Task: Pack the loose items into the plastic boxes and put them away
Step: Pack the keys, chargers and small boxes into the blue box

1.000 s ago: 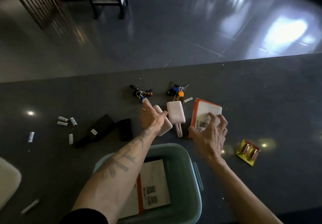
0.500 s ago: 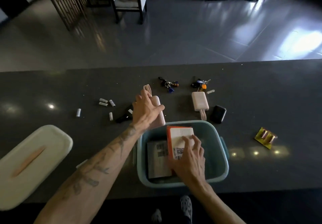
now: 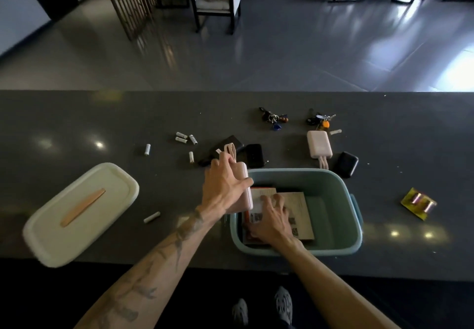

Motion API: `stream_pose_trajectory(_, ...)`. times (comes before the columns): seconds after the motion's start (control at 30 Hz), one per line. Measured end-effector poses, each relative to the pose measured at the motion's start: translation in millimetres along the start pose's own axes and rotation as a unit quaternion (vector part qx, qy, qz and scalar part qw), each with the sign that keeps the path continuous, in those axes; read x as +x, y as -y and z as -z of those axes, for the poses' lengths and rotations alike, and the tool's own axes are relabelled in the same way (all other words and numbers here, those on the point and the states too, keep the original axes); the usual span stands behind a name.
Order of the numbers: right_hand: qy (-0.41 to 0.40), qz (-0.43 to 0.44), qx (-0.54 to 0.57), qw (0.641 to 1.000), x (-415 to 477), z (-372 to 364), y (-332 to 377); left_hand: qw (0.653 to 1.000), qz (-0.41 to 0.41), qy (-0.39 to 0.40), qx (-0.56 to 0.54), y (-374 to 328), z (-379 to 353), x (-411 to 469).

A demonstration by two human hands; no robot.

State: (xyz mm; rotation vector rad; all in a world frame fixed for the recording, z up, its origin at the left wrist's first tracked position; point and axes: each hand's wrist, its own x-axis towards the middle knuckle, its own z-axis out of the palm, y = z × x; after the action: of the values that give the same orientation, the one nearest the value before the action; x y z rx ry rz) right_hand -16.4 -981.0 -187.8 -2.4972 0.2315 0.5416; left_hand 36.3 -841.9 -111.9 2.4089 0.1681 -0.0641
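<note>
Your left hand (image 3: 225, 187) grips the pale pink rectangular power bank (image 3: 248, 198), fingers curled around it, over the left rim of the teal plastic box (image 3: 295, 171). Your right hand (image 3: 272, 223) rests inside that box, fingers spread on the orange-edged white cardboard packet (image 3: 257, 195).

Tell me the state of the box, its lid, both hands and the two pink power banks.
Box, open, lid off.
Lid, off, flat on the counter left of the box.
Left hand, grips one power bank over the box's left rim.
Right hand, fingers spread, pressing a booklet in the box.
Other power bank, lying on the counter beyond the box.
</note>
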Motion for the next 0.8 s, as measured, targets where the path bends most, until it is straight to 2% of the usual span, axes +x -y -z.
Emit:
stream_pose_trajectory(0.2, 0.044, 0.078, -0.011, 0.996, 7, 7, -18, 1.000, -0.014, 0.022, 0.011, -7, -13, -8)
stream_pose_trajectory(0.3, 0.039, 0.101, 0.022, 0.994, 9, 17, -29, 0.999, -0.034, 0.031, 0.015, -15, -25, -12)
stream_pose_trajectory(0.43, -0.019, 0.072, 0.083, 0.994, 16, 33, -50, 0.997, -0.046, 0.047, 0.040, -20, -50, -21)
stream_pose_trajectory(0.53, -0.014, 0.035, 0.110, 0.993, 22, 40, -63, 0.994, -0.069, 0.044, 0.074, -14, -66, -27)
stream_pose_trajectory(0.67, 0.019, 0.040, 0.145, 0.989, 24, 39, -68, 0.987, -0.099, 0.016, 0.125, -5, -70, -23)
stream_pose_trajectory(0.8, 0.006, 0.029, 0.187, 0.982, 26, 30, -64, 0.976, -0.106, 0.081, 0.172, -10, -76, -26)
